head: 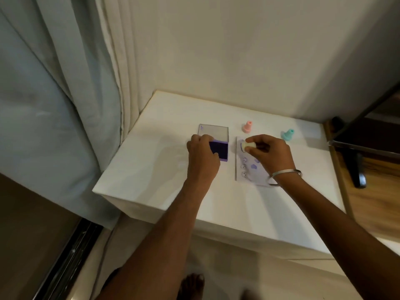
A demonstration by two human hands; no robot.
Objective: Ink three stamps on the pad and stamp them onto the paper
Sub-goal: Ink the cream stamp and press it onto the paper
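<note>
A purple ink pad lies on the white table with its clear lid tipped back behind it. My left hand grips the pad's left edge. My right hand pinches a pale yellow stamp, held sideways with its face toward the pad, above the top of the paper. The paper lies to the right of the pad and carries several purple prints. A pink stamp stands behind the paper. A teal stamp stands further right.
A curtain hangs close along the table's left side. A plain wall rises behind the table. A dark stand and wooden floor lie past the right edge. My bare foot shows below the table's front edge.
</note>
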